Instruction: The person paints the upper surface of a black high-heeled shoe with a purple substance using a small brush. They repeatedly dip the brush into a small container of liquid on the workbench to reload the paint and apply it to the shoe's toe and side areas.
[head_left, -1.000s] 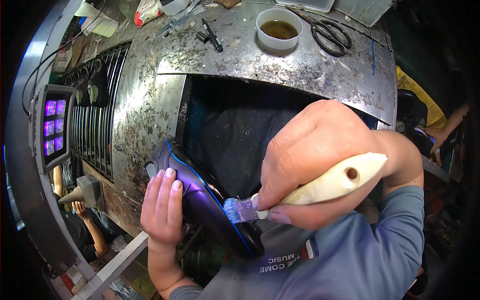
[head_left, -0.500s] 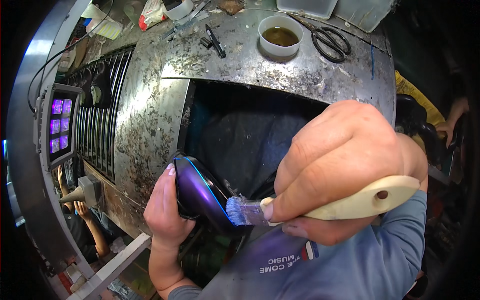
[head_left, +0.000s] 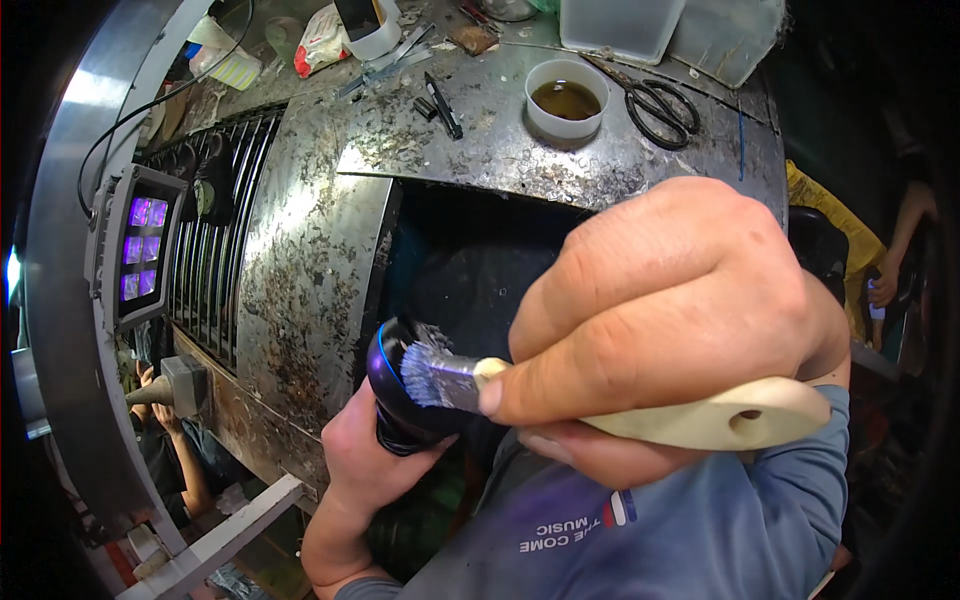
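Note:
My left hand [head_left: 365, 450] grips a glossy black shoe upper [head_left: 396, 400] from the side and below. A thin blue line glows along its curved edge, and purple light reflects off its surface. In my right hand [head_left: 670, 310] is a paintbrush [head_left: 740, 415] with a pale handle that has a hole near its end. The fingers are wrapped round the handle by the metal band. Its whitish bristles touch the shoe upper near the blue line. My left palm hides much of the upper's lower part.
A white cup [head_left: 566, 105] of brown liquid stands on the stained metal bench [head_left: 300, 250], beside black scissors [head_left: 660, 112] and a marker [head_left: 443, 105]. A lamp with purple lights [head_left: 142, 245] stands left, by a rack of metal bars [head_left: 225, 260]. Other people's hands show at both sides.
The shoe upper has turned in my left hand, so a rounded end now faces up. The brush has moved left and up along it, bristles still touching.

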